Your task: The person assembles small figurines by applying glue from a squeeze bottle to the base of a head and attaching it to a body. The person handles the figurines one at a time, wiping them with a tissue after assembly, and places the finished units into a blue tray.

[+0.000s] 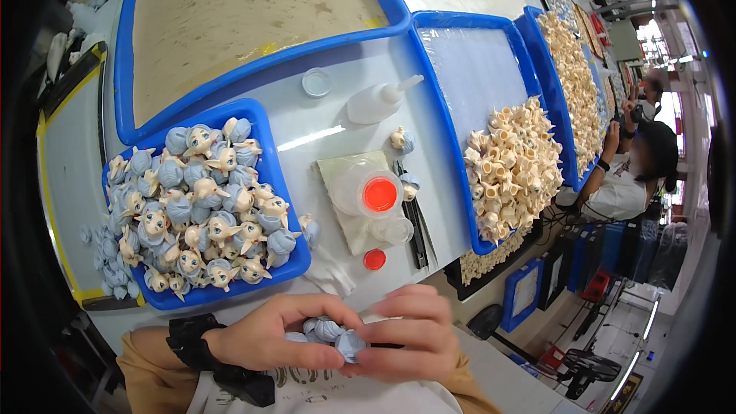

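At the near table edge, my left hand [287,330] is closed round several light blue doll hair pieces [326,330]. Its thumb and forefinger press against a rounded, grooved one [350,346]. My right hand [410,333] meets it from the right, its fingertips pinching that same rounded piece; the upper fingers are a little blurred. A dark sliver shows between the right fingers, too small to make out. Just beyond the hands stands a blue bin [303,261] heaped with doll heads [218,230] that have blue hair and pointed ears.
Beyond lie a cloth pad with a red-filled plastic cup [379,194], a red cap [374,259], tweezers [418,234], a white squeeze bottle [376,102] and a round clear dish [316,83]. A large blue tray [257,54] stands behind; cream doll parts [514,169] fill another at right. A co-worker [625,184] sits beyond.
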The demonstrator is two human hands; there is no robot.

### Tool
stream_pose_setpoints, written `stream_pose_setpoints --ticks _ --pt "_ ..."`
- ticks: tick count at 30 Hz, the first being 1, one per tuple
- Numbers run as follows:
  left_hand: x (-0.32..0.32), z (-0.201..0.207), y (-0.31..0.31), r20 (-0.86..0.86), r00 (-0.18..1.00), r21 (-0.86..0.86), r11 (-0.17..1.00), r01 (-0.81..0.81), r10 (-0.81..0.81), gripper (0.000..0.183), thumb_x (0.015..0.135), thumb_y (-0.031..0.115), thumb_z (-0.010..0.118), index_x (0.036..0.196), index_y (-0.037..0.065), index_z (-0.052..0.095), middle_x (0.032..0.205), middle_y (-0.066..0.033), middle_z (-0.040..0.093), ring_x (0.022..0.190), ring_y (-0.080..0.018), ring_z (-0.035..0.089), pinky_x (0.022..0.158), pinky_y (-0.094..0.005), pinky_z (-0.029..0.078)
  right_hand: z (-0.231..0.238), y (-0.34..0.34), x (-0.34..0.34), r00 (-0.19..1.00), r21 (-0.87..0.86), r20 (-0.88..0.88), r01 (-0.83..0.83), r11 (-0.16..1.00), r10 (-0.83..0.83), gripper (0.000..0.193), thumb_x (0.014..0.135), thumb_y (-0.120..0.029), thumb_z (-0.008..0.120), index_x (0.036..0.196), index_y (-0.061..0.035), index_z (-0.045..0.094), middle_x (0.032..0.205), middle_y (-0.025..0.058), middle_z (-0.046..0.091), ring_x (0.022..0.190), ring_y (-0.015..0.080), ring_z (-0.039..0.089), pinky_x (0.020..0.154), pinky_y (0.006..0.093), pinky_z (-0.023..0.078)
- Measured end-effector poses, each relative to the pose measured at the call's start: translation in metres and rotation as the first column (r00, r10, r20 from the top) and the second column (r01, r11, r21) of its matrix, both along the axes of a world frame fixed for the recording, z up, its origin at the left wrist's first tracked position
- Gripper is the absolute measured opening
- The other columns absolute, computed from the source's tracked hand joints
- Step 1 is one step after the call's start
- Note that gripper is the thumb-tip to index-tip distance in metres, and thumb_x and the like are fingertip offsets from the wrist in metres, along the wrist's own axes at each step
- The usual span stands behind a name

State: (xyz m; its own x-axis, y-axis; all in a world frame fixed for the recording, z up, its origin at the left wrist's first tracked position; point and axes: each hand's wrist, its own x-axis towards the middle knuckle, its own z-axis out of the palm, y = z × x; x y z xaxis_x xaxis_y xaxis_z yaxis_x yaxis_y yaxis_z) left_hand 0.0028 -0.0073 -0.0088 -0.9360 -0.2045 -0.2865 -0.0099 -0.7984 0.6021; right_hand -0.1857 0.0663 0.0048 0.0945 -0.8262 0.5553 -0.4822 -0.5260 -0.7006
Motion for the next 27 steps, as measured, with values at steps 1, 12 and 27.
stream_pose_setpoints --ticks 1,12,27 --pt "0.001 0.001 0.0 -0.009 1.0 0.027 1.0 0.007 -0.007 0.035 0.08 0.012 0.065 0.111 0.002 0.052 0.104 -0.0034 0.055 0.096 -0.0091 0.05 0.084 -0.0247 0.04 0.002 0.0 -0.005 0.999 -0.032 0.014 0.036 0.999 -0.036 0.017 0.071 -0.021 0.071 0.083 -0.0092 0.065 0.091 0.0058 0.061 0.081 0.0237 0.056 0.067 0.0338 0.045" --pt "0.001 0.009 0.007 -0.126 0.989 -0.043 0.997 0.069 -0.074 0.031 0.08 0.01 0.065 0.108 0.002 0.054 0.102 -0.0023 0.055 0.094 -0.009 0.05 0.082 -0.0242 0.04 0.004 -0.154 -0.086 0.908 0.499 -0.405 0.125 0.858 0.104 0.051 0.07 -0.018 0.071 0.115 -0.0049 0.052 0.1 0.0089 0.056 0.076 0.0136 0.055 0.062 0.0243 0.045" --pt "0.003 0.01 0.003 -0.047 0.992 0.029 0.992 0.121 -0.119 0.033 0.077 0.009 0.067 0.107 0.001 0.055 0.102 -0.0067 0.054 0.093 -0.0127 0.05 0.081 -0.0256 0.04 0.032 -0.025 -0.104 0.972 0.639 0.006 0.177 0.749 -0.235 0.031 0.07 -0.008 0.06 0.095 -0.0026 0.042 0.094 0.0109 0.061 0.082 0.0124 0.057 0.073 0.0252 0.044"
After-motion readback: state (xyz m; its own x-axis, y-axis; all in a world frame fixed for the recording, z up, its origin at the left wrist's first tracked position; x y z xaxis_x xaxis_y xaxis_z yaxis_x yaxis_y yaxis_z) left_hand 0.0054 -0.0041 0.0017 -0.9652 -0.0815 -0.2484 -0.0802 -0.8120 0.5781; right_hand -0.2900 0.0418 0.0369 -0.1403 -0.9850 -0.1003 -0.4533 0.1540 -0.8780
